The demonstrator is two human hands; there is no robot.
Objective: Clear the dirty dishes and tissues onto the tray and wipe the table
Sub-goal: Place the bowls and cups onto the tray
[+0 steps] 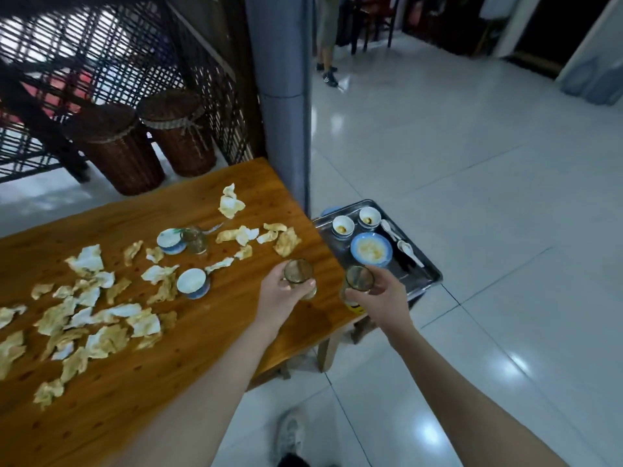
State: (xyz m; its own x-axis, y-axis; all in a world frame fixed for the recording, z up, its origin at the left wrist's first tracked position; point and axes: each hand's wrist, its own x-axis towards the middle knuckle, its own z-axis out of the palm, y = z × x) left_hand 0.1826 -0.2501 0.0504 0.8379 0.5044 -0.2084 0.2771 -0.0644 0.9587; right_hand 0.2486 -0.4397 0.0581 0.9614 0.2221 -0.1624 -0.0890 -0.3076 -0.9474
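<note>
My left hand (281,296) grips a brownish drinking glass (298,273) above the right end of the wooden table (209,335). My right hand (381,298) grips a second glass (360,278) just past the table's edge, at the near corner of the metal tray (428,274). The tray holds a blue plate (371,250), two small white bowls (343,226) and two white spoons (409,251). On the table lie several stained crumpled tissues (101,318), two blue-and-white bowls (193,283) and another glass (195,240).
Two wicker baskets (124,153) stand on the floor behind the table by a lattice screen. A grey pillar (286,123) rises at the table's far right corner. Another person's legs (327,55) show far off on the glossy tiled floor. My shoe (288,433) is below.
</note>
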